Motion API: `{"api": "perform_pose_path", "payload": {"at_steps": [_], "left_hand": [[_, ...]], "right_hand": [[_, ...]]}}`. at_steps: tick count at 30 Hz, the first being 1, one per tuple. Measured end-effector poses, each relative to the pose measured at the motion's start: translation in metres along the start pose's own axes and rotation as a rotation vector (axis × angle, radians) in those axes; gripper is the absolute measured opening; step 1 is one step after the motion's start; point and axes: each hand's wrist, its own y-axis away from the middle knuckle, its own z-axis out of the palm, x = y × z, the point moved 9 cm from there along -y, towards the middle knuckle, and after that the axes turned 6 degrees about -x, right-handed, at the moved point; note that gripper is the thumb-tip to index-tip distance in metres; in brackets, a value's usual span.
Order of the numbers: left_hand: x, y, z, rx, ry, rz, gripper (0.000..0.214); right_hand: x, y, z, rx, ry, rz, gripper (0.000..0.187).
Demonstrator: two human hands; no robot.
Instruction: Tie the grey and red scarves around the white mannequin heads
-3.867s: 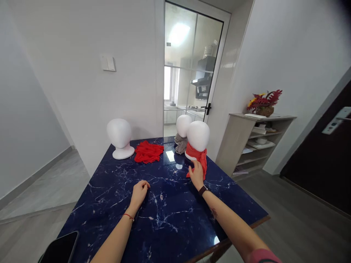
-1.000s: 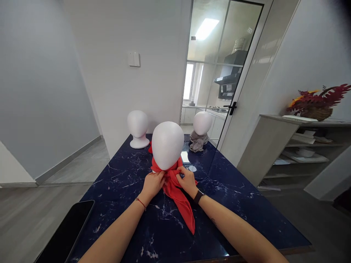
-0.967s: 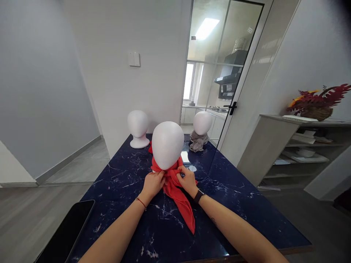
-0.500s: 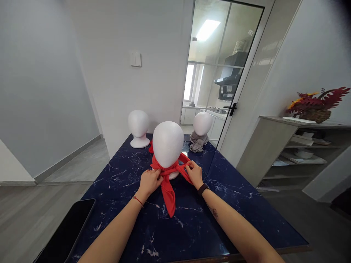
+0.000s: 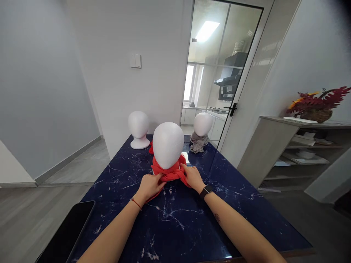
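Note:
A white foam mannequin head (image 5: pixel 168 144) stands upright mid-table, with a red scarf (image 5: pixel 172 174) wrapped around its neck and crossed at the front. At the scarf's left side, my left hand (image 5: pixel 150 186) is closed on the cloth, and a red end trails out beneath it. On the right, my right hand (image 5: pixel 194 178) grips the scarf near the crossing, with a dark watch on that wrist. Parts of the fingers on both hands are hidden by the folds. The neck base is mostly covered by fabric.
Behind stand a bare white mannequin head (image 5: pixel 139 128) at left and another mannequin head (image 5: pixel 203 124) at right with a grey scarf (image 5: pixel 199 142). A black phone-like device (image 5: pixel 68 230) lies at the dark blue marbled table's (image 5: pixel 175 233) left edge. A shelf (image 5: pixel 276 146) stands right.
The scarf end that hung down the front has been drawn left under my left hand. My right hand has moved slightly left and closer to the neck.

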Motion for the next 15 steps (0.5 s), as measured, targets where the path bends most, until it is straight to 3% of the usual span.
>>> {"api": "perform_pose_path", "payload": {"at_steps": [3, 6, 8, 15], "left_hand": [[0.012, -0.002, 0.004, -0.023, 0.004, 0.030, 0.036], [0.018, -0.004, 0.007, -0.036, -0.022, 0.057, 0.024], [0.016, -0.005, 0.005, -0.032, -0.046, 0.062, 0.025], [-0.013, -0.001, -0.004, -0.022, -0.047, 0.027, 0.053]], "right_hand": [[-0.021, 0.001, -0.007, -0.016, 0.176, -0.114, 0.018], [-0.020, 0.001, -0.010, -0.018, 0.221, -0.114, 0.014], [-0.006, 0.000, -0.012, 0.007, 0.170, -0.053, 0.014], [0.084, 0.009, -0.018, 0.216, -0.391, 0.365, 0.008]]}}
